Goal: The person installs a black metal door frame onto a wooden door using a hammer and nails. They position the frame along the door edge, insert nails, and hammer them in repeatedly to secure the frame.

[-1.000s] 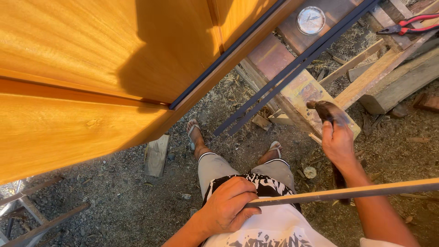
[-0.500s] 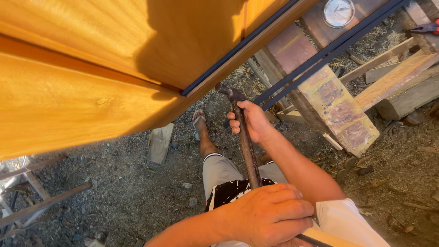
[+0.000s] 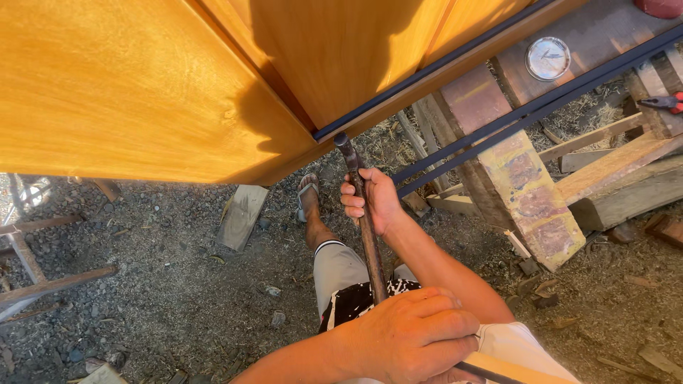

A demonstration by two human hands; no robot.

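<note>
A long hand tool with a dark metal shaft [image 3: 364, 213] and a pale wooden handle end [image 3: 523, 371] runs from my lap up to the lower edge of a big varnished orange-yellow wooden panel [image 3: 142, 92]. Its tip touches the dark metal strip [image 3: 427, 75] along the panel's bottom edge. My right hand [image 3: 373, 203] grips the shaft near the tip. Closer to my body, my left hand [image 3: 416, 334] is wrapped around the tool. My foot in a sandal [image 3: 309, 195] stands on the dirt below the panel.
A painted timber trestle [image 3: 526, 185] and two dark metal bars [image 3: 541, 107] lie at the right. A round dial gauge [image 3: 548, 58] rests on a board. Red-handled pliers [image 3: 665, 103] sit far right. A wood block [image 3: 242, 213] lies on the gravel, metal bars [image 3: 43, 284] at left.
My right hand swung the tool from pointing right to pointing up at the panel's edge. Both hands now grip it, and the view has shifted toward the panel.
</note>
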